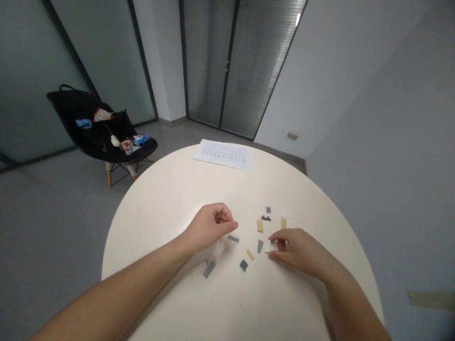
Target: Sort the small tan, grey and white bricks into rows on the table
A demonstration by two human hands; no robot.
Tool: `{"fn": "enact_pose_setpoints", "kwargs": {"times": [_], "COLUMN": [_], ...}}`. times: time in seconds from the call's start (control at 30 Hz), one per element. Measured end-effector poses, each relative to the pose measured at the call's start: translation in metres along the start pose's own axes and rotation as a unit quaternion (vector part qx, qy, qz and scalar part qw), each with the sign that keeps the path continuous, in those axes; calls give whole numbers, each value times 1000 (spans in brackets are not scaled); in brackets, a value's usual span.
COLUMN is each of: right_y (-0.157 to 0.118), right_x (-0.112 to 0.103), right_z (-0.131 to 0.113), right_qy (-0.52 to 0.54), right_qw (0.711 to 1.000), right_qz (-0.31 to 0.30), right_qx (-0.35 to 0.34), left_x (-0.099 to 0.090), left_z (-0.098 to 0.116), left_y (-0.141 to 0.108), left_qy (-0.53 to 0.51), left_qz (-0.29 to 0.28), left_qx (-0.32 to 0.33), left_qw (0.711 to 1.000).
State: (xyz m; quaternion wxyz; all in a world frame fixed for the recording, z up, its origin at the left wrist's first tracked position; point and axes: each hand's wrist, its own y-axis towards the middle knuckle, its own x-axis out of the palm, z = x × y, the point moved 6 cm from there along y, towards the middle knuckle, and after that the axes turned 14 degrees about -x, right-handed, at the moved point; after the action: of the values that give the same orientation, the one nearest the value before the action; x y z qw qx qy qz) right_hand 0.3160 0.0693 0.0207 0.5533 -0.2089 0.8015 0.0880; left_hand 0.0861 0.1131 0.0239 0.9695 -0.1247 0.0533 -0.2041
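My left hand point(213, 225) hovers over the white round table point(159, 199), fingers curled with thumb against them; whatever it may hold is too small to make out. Below it lie a grey piece point(233, 238) and some pale pieces. My right hand point(293, 248) has thumb and index finger around a small white piece point(269, 246). Between the hands are a tan brick point(259, 226), a grey wedge-shaped piece point(260, 246), a narrow tan piece point(250, 255) and a dark grey piece point(243, 265).
A printed sheet point(223, 154) lies at the table's far edge. Beyond my right hand are a dark piece point(266, 218), a small grey piece point(268, 210) and another tan piece point(283, 223). Nearer on the left is a grey piece point(209, 269). A black chair point(88, 147) holds bags.
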Motion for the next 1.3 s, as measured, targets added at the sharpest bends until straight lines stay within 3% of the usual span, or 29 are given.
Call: {"fn": "enact_pose_setpoints", "kwargs": {"times": [0.17,0.37,0.6,1.3], "right_y": [1,2,3,5], "right_x": [0,1,1,4], "right_z": [-4,-5,-5,-13], "right_qy": [-10,-18,-21,-15], "right_qw": [1000,998,997,998], "right_qz": [3,-43,-60,-50], "right_qx": [1,41,42,32], "left_x": [1,0,0,-1], "left_z": [0,-1,-1,-3], "left_y": [-1,1,1,3], "left_qy": [5,3,3,16], "left_qz": [4,2,4,8], "left_qx": [-4,1,-4,-2], "left_qw": [1000,1000,1000,1000]}}
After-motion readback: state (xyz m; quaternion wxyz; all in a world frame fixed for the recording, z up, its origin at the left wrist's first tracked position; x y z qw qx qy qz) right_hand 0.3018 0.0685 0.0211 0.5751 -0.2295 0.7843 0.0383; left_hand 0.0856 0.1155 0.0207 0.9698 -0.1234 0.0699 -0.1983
